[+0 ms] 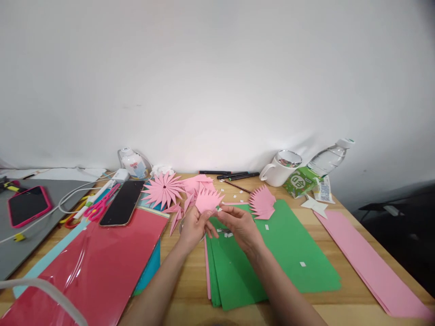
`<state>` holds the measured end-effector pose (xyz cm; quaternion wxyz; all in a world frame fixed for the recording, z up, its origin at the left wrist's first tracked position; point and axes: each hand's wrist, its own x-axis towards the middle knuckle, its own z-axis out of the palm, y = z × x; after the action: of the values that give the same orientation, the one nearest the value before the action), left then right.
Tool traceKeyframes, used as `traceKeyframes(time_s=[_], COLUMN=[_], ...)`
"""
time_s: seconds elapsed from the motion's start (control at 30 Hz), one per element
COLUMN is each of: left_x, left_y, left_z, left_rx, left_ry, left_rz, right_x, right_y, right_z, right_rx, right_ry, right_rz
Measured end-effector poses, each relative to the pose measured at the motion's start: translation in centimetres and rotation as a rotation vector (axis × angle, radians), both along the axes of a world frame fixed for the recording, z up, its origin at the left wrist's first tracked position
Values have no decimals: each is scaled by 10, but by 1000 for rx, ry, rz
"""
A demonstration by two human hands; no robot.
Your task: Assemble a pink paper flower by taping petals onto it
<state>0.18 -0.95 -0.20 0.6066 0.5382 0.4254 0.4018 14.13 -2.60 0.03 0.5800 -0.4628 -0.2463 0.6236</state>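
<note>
My left hand (195,226) grips a pink folded-paper fan (208,200) with a spiky edge, thumb on its lower part. Close beside it, my right hand (242,226) pinches a small white piece (219,209) near the fan's lower right edge; whether it touches the fan I cannot tell. Beneath both hands are green paper sheets (272,267) with several small white pieces scattered on them. A second spiky pink fan (262,202) rests on the back of the sheets. To the left, a round pink paper star (164,190) lies by other pink folded pieces (199,183).
Left of the hands lie a red plastic-covered pack (91,267), a dark phone (123,203) and pink scissors (100,203). Black markers (238,175), a white mug (280,168), a green box (301,182) and a water bottle (328,158) stand or lie behind. Pink strips (370,262) lie right.
</note>
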Motion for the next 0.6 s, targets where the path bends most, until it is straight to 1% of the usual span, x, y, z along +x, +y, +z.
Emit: traceKeyframes(time_s=[0.13,0.27,0.43,0.6], left_x=[2,2,5,6], left_y=[-2,-2,-3,-5], left_z=[-4,-1,3,4], left_rx=[21,18,-4,0], left_ry=[35,8,-55,-55], left_rz=[-20,-36,-4,57], right_x=[-6,-8,-12,-18], right_y=[1,3,-1,-5], right_z=[2,7,16,18], right_rx=[-48,-80,-101,-53], right_ry=[168,181,186,178], right_rz=[-66,-96,-51,6])
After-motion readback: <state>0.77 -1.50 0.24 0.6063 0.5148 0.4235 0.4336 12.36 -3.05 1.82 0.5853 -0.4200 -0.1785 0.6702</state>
